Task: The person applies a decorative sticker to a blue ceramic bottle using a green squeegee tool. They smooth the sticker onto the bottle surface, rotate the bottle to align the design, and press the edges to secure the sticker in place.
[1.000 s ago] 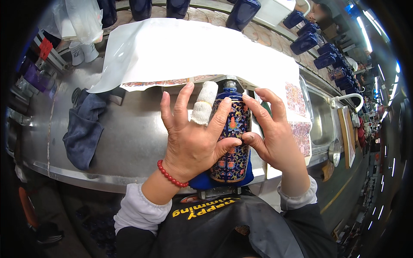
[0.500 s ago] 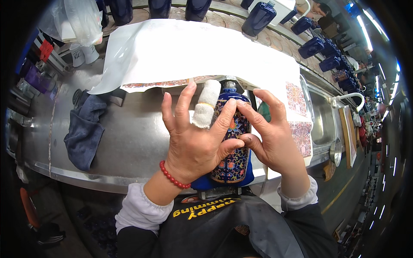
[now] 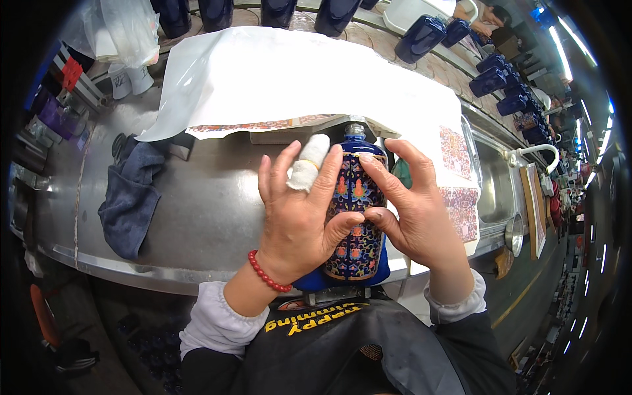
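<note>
A dark blue bottle (image 3: pixel 359 247) with a flowered, gold-edged pattern lies tilted back on a blue cloth pad (image 3: pixel 384 266), its neck pointing away from me. My left hand (image 3: pixel 296 220) has its fingers spread, with index finger and thumb resting on the bottle's left side; a white wrap (image 3: pixel 309 164) covers its middle finger. From the right, my right hand (image 3: pixel 416 207) touches the patterned face with index fingertip and thumb, its other fingers partly hidden. The two thumb tips nearly meet across the bottle.
White sheets (image 3: pixel 296 79) lie beyond the bottle, and patterned sheets (image 3: pixel 459 204) to the right beside a sink (image 3: pixel 497 191). A grey-blue cloth (image 3: pixel 131 197) rests on the metal counter (image 3: pixel 204 197). Several plain blue bottles (image 3: pixel 421 38) line the far side, where another person's hand (image 3: pixel 486 26) shows.
My left index fingertip has slid from the middle of the bottle's upper face to its left edge. The right hand has barely moved. The plain bottles at the back have shifted right.
</note>
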Motion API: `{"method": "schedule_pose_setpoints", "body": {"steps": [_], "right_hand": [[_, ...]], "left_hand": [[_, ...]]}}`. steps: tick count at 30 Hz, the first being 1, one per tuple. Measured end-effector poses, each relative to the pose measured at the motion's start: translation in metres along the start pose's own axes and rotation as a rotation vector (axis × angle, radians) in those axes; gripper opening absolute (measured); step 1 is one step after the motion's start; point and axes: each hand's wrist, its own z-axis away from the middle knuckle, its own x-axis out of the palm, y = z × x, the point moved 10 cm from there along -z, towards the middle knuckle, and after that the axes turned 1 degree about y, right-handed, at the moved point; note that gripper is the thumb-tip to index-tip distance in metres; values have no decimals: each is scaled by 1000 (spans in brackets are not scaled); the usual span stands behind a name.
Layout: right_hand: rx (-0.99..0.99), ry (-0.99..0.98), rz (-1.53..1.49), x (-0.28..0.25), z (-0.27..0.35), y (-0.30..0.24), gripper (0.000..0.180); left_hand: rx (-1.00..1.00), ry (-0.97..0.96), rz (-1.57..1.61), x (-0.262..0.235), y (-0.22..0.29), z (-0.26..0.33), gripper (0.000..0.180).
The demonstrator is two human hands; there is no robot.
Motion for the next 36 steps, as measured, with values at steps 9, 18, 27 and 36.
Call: {"method": "schedule_pose_setpoints", "body": {"steps": [9,18,27,36], "right_hand": [[31,-53,-1,10,1,5,61],[19,-39,-10,5,6,0,64],[61,-68,-11,10,9,7,67],[60,-66,13,8,10,2,65]], "left_hand": [[7,-31,0,8,2,3,85],[16,21,7,5,6,7,77],[26,33,-31,4,9,4,77],[-16,24,55,6,2,8,82]]}}
